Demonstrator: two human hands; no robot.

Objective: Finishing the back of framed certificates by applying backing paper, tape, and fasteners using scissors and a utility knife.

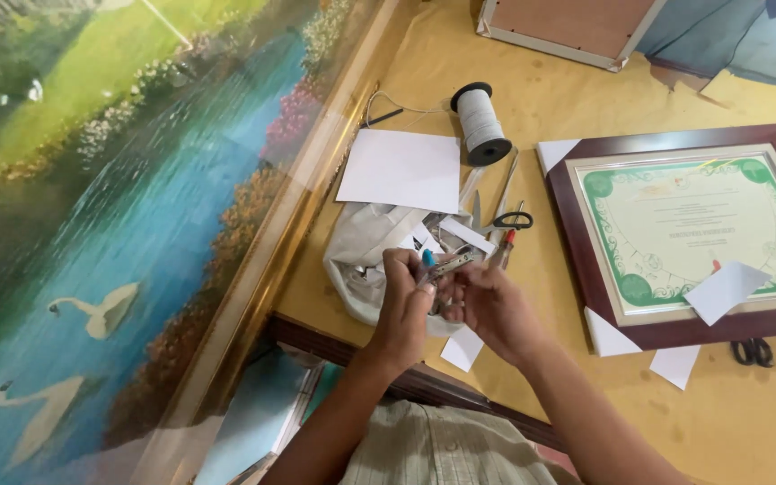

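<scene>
Hands (pixel 446 301) closed around metal tool (pixel 449 265)

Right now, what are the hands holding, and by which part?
Both hands share a small metal tool with a blue end. The left hand pinches the blue end; the right hand supports it underneath. Exact finger contact is blurred.

- Both forearms come up from the bottom edge of the view and converge toward the middle of it.
- The left hand (pixel 406 301) is raised with its back to the camera, fingers curled inward and thumb pressed against them in a pinch.
- The right hand (pixel 489 304) sits just beside it, touching it, fingers bent toward the left hand's fingertips.
- Both wrists are bare and slightly flexed.
</scene>
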